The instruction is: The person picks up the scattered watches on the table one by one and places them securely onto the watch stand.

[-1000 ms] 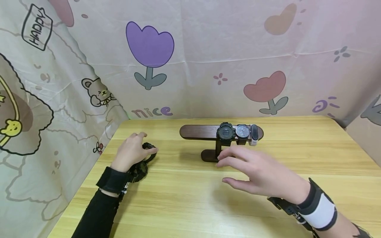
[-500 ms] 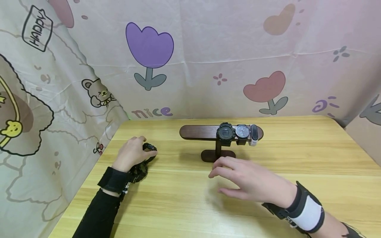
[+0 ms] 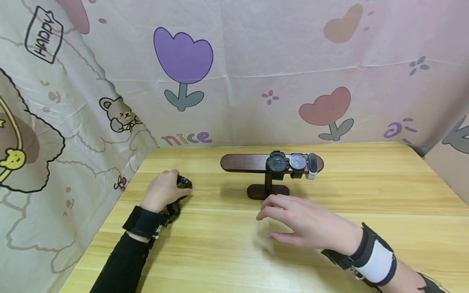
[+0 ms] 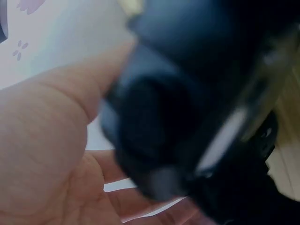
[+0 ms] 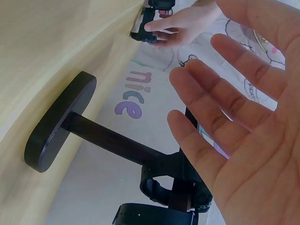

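Two hands over the wooden table (image 3: 234, 260): nearest, right hand (image 3: 311, 221), fingers spread, holding nothing. Farther left, left hand (image 3: 161, 190) curled around a black watch (image 3: 182, 184) at table level. Beyond, dark stand (image 3: 269, 171) bearing three watches (image 3: 293, 162).

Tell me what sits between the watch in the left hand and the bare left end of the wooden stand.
Nothing visible: only bare table lies between the black watch in the left hand and the stand.
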### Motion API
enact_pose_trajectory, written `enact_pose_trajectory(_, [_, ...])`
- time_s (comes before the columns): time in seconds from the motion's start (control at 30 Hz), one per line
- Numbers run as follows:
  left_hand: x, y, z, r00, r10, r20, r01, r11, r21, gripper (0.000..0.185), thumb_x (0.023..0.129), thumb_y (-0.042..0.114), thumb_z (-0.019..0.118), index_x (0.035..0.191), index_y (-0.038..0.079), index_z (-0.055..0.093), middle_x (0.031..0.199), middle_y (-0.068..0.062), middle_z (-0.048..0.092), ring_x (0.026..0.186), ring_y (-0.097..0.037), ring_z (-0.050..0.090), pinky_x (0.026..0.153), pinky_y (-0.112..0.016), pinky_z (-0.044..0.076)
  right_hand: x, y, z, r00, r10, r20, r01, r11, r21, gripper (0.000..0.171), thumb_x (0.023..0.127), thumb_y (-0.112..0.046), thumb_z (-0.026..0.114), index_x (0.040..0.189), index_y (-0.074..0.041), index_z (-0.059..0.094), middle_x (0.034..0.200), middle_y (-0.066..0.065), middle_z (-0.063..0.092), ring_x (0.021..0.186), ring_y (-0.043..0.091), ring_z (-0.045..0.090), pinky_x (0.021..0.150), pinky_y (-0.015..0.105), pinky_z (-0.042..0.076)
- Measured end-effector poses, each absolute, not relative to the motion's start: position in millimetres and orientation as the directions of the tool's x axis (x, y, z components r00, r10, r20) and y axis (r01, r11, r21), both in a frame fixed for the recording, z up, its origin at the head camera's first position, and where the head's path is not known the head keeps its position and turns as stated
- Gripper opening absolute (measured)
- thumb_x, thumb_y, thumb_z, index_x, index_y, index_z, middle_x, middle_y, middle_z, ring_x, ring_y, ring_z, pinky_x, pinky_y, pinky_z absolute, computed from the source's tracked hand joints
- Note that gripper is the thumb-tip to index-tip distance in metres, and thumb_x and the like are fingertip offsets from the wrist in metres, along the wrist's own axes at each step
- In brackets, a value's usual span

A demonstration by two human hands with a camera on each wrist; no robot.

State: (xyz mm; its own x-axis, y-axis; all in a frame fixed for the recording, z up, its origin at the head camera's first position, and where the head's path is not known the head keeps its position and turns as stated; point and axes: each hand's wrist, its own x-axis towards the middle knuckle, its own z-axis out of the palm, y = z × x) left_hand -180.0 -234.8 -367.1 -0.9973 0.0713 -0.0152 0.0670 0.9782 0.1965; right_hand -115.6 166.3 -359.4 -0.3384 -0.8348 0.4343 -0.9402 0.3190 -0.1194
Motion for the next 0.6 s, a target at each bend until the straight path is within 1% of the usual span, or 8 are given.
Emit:
enact_pose_trajectory(0.07, [-180.0,-235.2,-368.3,-0.998,0.068,-0.016,0.064,0.978,0.197,0.073,0.091,0.041,0.085,0.136,-0.012,0.061,0.124,-0.036,0.069,0.101,-0.048,0.071,0.077,-0.055,0.061,-115.6,166.0,-359.4,-0.338,-0.835,0.434,-0.940,0.318,-0.121,0.040,0.090,-0.024,0.087,0.125,-0.022,0.068,0.124,-0.009,0.064,0.108,0.008,0.066,0.091,0.029,0.060])
enact_pose_trajectory(0.17, [-179.9,-236.4,-369.2,-0.998,0.061,-0.026,0.055,0.977,0.205,0.074,0.092,0.040,0.084,0.139,-0.011,0.059,0.126,-0.036,0.069,0.102,-0.048,0.071,0.076,-0.054,0.060,-115.9,165.8,-359.1,-0.335,-0.835,0.437,-0.941,0.315,-0.121,0.039,0.090,-0.024,0.087,0.125,-0.022,0.068,0.123,-0.008,0.065,0.108,0.009,0.066,0.092,0.029,0.060])
enact_pose_trajectory(0.3, [-180.7,-237.3,-369.8,-0.998,0.056,-0.040,0.046,0.975,0.216,0.074,0.093,0.040,0.083,0.141,-0.011,0.056,0.129,-0.036,0.068,0.107,-0.050,0.071,0.080,-0.055,0.061,-116.2,166.2,-358.9,-0.340,-0.833,0.436,-0.940,0.319,-0.123,0.037,0.092,-0.025,0.085,0.124,-0.022,0.068,0.123,-0.009,0.065,0.108,0.008,0.066,0.093,0.029,0.060])
enact_pose_trajectory(0.47, [-182.3,-237.0,-369.4,-0.997,0.058,-0.047,0.046,0.972,0.231,0.072,0.094,0.039,0.082,0.141,-0.011,0.057,0.131,-0.036,0.068,0.111,-0.051,0.070,0.086,-0.058,0.060,-116.2,167.0,-359.1,-0.355,-0.833,0.425,-0.934,0.331,-0.130,0.035,0.093,-0.027,0.085,0.123,-0.022,0.068,0.122,-0.010,0.065,0.107,0.007,0.066,0.091,0.029,0.060])
enact_pose_trajectory(0.6, [-183.8,-237.4,-369.4,-0.998,0.065,-0.017,0.058,0.966,0.250,0.069,0.094,0.037,0.082,0.137,-0.012,0.059,0.126,-0.035,0.070,0.108,-0.049,0.071,0.085,-0.057,0.060,-116.9,167.6,-359.3,-0.363,-0.832,0.420,-0.931,0.338,-0.136,0.034,0.093,-0.027,0.084,0.123,-0.022,0.069,0.122,-0.010,0.065,0.108,0.008,0.067,0.093,0.031,0.060])
